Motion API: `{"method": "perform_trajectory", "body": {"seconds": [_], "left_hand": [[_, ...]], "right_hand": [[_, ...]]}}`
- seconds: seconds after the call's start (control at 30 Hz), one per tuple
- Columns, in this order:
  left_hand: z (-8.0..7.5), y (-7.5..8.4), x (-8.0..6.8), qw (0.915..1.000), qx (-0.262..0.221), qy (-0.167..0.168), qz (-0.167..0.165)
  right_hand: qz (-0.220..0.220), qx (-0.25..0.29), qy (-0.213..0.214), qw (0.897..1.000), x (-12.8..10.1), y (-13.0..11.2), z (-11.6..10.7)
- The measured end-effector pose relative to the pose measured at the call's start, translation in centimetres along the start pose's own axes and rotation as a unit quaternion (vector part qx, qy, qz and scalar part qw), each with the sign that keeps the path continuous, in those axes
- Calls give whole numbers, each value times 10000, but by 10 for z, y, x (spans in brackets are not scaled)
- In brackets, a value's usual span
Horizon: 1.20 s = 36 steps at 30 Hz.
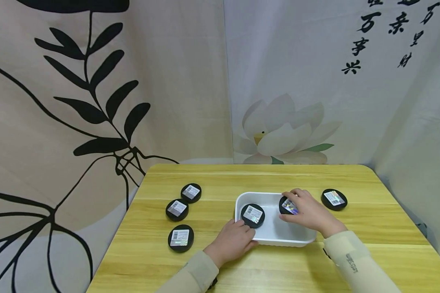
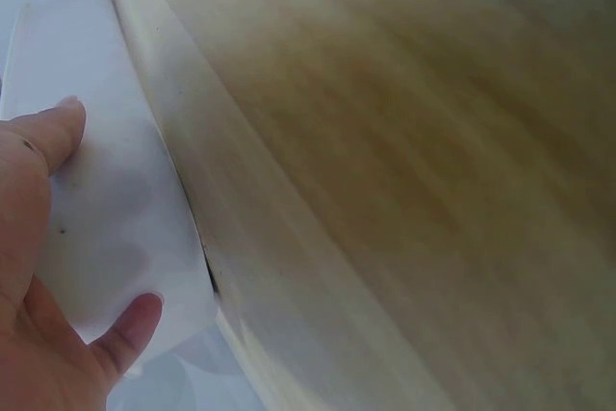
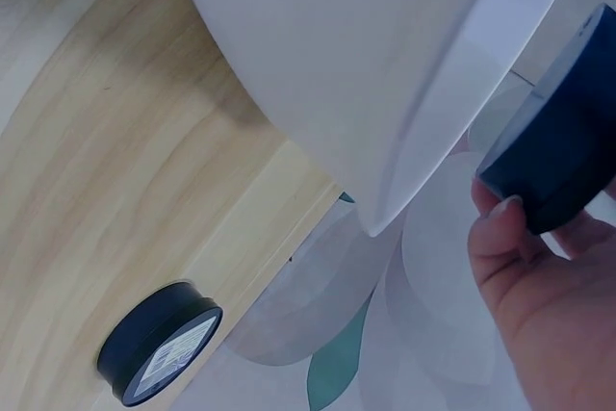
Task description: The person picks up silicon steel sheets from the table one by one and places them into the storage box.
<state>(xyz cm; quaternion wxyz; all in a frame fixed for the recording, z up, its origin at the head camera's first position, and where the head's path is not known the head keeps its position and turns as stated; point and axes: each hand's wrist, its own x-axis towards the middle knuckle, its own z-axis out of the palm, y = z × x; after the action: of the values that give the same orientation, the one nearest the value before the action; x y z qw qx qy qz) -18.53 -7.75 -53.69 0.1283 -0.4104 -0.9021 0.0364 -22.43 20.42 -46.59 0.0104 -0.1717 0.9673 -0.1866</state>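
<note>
A white tray [image 1: 278, 238] stands on the wooden table [image 1: 242, 179]. My right hand [image 1: 309, 213] holds a black round tin [image 1: 289, 206] with a shiny label above the tray's right side. In the right wrist view my fingertips [image 3: 500, 223] pinch that tin [image 3: 558, 156] beside the tray's rim [image 3: 452, 113]. Another labelled black tin [image 1: 252, 215] lies at the tray's left end. My left hand [image 1: 232, 242] sits just in front of it at the tray's front left corner. The left wrist view shows its thumb [image 2: 53, 137] and a finger [image 2: 130, 324] lying against the tray's outer wall [image 2: 106, 228], with no tin between them.
Three more black tins [image 1: 191, 192] [image 1: 177, 210] [image 1: 181, 238] lie on the table left of the tray, and one tin [image 1: 334, 199] [image 3: 159, 339] lies to its right. Printed cloth walls [image 1: 132, 81] close in the table at the back and sides.
</note>
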Motion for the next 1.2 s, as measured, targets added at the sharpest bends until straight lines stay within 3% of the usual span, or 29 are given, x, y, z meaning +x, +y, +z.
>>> {"method": "perform_trajectory", "body": {"seconds": [1.2], "left_hand": [[-1,1,1,9999,-87,-119,-36]], "right_hand": [[-279,-42,-239,9993,18,-10,5]]}}
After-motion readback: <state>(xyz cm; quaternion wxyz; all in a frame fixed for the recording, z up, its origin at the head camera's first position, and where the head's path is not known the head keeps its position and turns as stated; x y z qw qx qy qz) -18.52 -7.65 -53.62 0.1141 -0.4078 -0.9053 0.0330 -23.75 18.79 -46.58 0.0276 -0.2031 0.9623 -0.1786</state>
